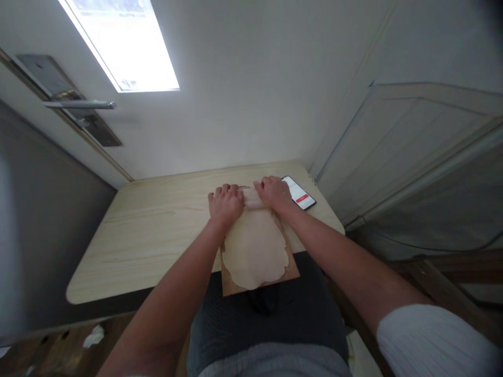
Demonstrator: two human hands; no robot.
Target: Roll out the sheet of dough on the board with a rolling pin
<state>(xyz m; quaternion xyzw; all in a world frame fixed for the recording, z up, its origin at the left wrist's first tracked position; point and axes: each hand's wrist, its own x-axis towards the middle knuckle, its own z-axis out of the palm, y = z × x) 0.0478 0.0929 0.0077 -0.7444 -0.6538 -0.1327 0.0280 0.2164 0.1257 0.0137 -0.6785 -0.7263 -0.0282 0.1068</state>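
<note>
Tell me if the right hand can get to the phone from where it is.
Probably yes. The right hand rests on the rolling pin, and the phone lies just beside it on the table, with nothing between.

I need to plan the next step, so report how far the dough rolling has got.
Done: the dough already lies as a wide, thin, ragged-edged sheet covering most of the brown board. In hand: the left hand and right hand press on a rolling pin at the sheet's far end. Left: the uneven edges look unfinished, though thickness cannot be judged. A phone lies beside the right hand.
</note>
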